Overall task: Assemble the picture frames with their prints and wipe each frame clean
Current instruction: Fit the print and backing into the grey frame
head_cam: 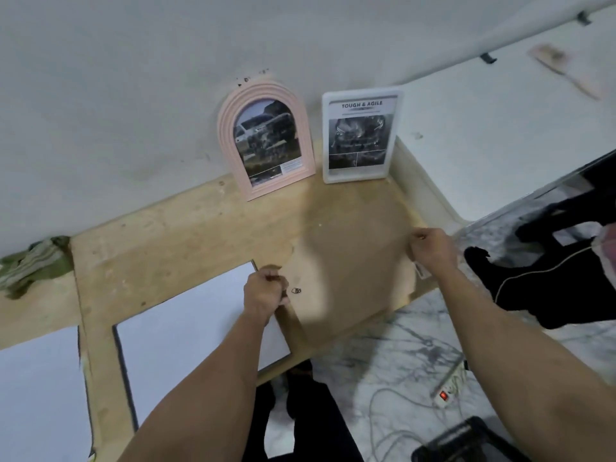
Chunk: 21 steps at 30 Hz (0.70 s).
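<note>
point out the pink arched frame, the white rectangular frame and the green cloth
pink arched picture frame point(230, 135): head view, on its ribbed left border.
white rectangular picture frame point(326, 141): head view, on its left border.
green striped cloth point(31, 263): head view, on the middle of the crumpled fabric.

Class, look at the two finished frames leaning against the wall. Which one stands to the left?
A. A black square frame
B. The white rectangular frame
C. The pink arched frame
C: the pink arched frame leans on the wall left of the white frame.
</note>
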Each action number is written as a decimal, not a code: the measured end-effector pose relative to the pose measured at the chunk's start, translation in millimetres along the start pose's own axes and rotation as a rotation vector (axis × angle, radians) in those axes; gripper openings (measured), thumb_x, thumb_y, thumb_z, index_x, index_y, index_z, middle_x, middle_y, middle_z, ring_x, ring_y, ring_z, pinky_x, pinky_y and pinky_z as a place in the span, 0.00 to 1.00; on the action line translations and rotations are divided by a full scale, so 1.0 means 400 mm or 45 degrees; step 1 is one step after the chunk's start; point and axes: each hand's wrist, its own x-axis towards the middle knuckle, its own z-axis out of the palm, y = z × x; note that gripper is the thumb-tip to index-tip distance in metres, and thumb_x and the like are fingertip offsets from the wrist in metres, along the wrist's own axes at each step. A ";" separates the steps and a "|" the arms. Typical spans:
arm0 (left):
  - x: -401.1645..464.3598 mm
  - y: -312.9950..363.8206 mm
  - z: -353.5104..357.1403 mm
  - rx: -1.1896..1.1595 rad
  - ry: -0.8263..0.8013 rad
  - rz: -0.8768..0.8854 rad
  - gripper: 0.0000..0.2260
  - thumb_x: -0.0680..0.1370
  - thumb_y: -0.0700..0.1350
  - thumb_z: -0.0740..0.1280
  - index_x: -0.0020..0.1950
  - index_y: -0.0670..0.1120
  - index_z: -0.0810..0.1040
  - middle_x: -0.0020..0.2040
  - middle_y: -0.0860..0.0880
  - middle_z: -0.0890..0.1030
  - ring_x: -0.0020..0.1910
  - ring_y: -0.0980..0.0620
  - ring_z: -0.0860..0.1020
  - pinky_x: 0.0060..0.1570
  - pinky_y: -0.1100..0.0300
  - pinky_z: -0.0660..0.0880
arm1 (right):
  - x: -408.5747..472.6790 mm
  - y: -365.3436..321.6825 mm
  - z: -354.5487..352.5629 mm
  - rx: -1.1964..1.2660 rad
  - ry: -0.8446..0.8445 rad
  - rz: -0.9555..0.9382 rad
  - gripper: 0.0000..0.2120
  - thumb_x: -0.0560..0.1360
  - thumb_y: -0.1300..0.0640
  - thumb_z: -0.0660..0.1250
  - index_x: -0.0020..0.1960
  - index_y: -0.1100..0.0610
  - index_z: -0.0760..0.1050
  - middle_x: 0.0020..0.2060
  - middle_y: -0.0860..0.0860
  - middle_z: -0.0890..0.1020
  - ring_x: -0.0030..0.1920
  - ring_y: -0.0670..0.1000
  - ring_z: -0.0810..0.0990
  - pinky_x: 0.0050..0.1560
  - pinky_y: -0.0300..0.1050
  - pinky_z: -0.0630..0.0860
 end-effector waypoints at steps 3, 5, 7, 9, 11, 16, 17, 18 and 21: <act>0.009 -0.006 0.019 0.203 0.071 0.054 0.07 0.75 0.35 0.68 0.51 0.43 0.81 0.40 0.49 0.80 0.36 0.47 0.79 0.49 0.48 0.83 | 0.017 0.018 0.028 -0.105 -0.084 0.019 0.08 0.68 0.58 0.60 0.40 0.56 0.79 0.42 0.57 0.84 0.45 0.61 0.80 0.45 0.46 0.76; 0.003 -0.001 0.023 0.485 0.138 0.165 0.04 0.75 0.40 0.67 0.45 0.47 0.81 0.36 0.51 0.79 0.36 0.48 0.78 0.42 0.57 0.79 | 0.016 0.022 0.040 -0.185 -0.078 0.011 0.12 0.69 0.58 0.61 0.50 0.55 0.78 0.52 0.59 0.81 0.54 0.62 0.77 0.55 0.51 0.75; -0.014 0.008 0.016 0.702 0.213 0.221 0.09 0.76 0.40 0.64 0.38 0.51 0.76 0.36 0.51 0.77 0.39 0.48 0.75 0.39 0.59 0.71 | 0.011 0.012 0.051 -0.200 -0.042 -0.039 0.20 0.73 0.59 0.60 0.64 0.56 0.74 0.61 0.59 0.77 0.61 0.63 0.73 0.62 0.54 0.72; -0.023 0.016 -0.012 0.797 0.271 0.198 0.07 0.78 0.42 0.62 0.44 0.49 0.79 0.44 0.48 0.81 0.45 0.45 0.77 0.44 0.58 0.70 | -0.001 -0.021 0.069 -0.137 -0.051 -0.171 0.20 0.75 0.60 0.60 0.66 0.58 0.73 0.62 0.60 0.76 0.61 0.63 0.74 0.61 0.54 0.73; -0.023 0.019 -0.056 0.824 0.346 0.157 0.11 0.79 0.44 0.62 0.57 0.46 0.82 0.53 0.45 0.83 0.53 0.42 0.80 0.46 0.57 0.72 | -0.027 -0.077 0.093 -0.067 -0.113 -0.252 0.17 0.76 0.60 0.62 0.64 0.60 0.76 0.61 0.59 0.78 0.60 0.61 0.76 0.59 0.52 0.73; -0.036 0.009 -0.206 0.743 0.478 0.030 0.13 0.78 0.41 0.61 0.59 0.45 0.80 0.51 0.44 0.83 0.45 0.45 0.76 0.44 0.57 0.69 | -0.165 -0.262 0.208 -0.028 -0.337 -0.468 0.07 0.74 0.60 0.62 0.45 0.56 0.79 0.48 0.57 0.82 0.52 0.57 0.80 0.50 0.47 0.73; -0.044 0.001 -0.241 0.726 0.508 -0.006 0.11 0.77 0.41 0.61 0.56 0.45 0.79 0.49 0.45 0.82 0.44 0.44 0.76 0.43 0.58 0.70 | -0.196 -0.289 0.244 -0.049 -0.401 -0.503 0.07 0.74 0.60 0.62 0.41 0.57 0.78 0.45 0.57 0.81 0.49 0.56 0.80 0.48 0.46 0.73; -0.051 -0.013 -0.273 0.708 0.539 -0.050 0.09 0.76 0.40 0.61 0.52 0.44 0.79 0.46 0.45 0.81 0.42 0.44 0.76 0.41 0.58 0.69 | -0.227 -0.309 0.281 -0.082 -0.467 -0.542 0.08 0.74 0.60 0.61 0.36 0.58 0.75 0.41 0.57 0.80 0.46 0.55 0.80 0.45 0.44 0.72; -0.079 -0.076 -0.380 0.639 0.618 -0.175 0.05 0.75 0.39 0.61 0.38 0.42 0.71 0.38 0.45 0.75 0.34 0.46 0.71 0.37 0.59 0.66 | -0.308 -0.335 0.376 -0.150 -0.574 -0.589 0.07 0.70 0.62 0.63 0.35 0.59 0.76 0.38 0.56 0.80 0.42 0.55 0.81 0.40 0.44 0.74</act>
